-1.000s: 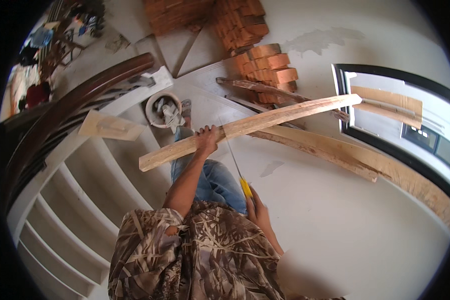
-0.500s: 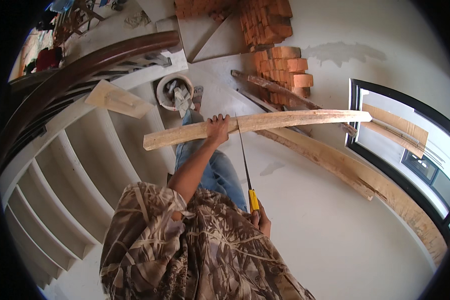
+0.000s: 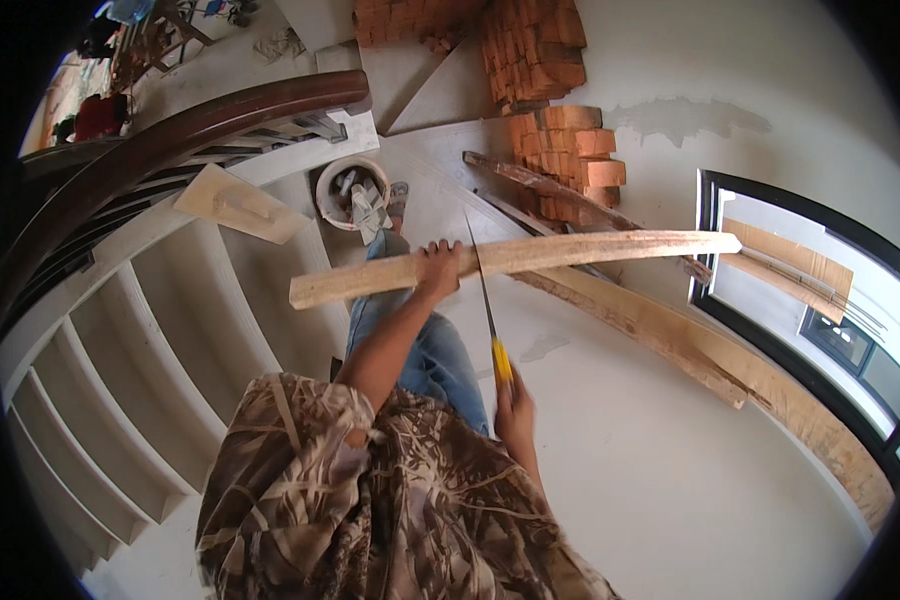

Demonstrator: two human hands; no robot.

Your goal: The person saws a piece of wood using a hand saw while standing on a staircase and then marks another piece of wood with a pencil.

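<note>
A long pale timber (image 3: 590, 245) lies crosswise in front of me, over my jeans-clad leg (image 3: 425, 350). My left hand (image 3: 436, 270) is closed on it left of its middle. My right hand (image 3: 515, 410) grips the yellow handle of a handsaw (image 3: 500, 355); its thin blade runs up across the timber just right of my left fingers.
Curved white steps (image 3: 140, 350) with a dark handrail (image 3: 250, 105) are at left. A bucket with tools (image 3: 350, 192) and a plastering board (image 3: 240, 204) are nearby. Brick stacks (image 3: 560, 150), several planks (image 3: 650, 340) and a black-framed window (image 3: 815, 300) are at right.
The timber has swung more level since a second ago, with the view shifted. Over the last half second the saw and my right hand have moved up toward the timber.
</note>
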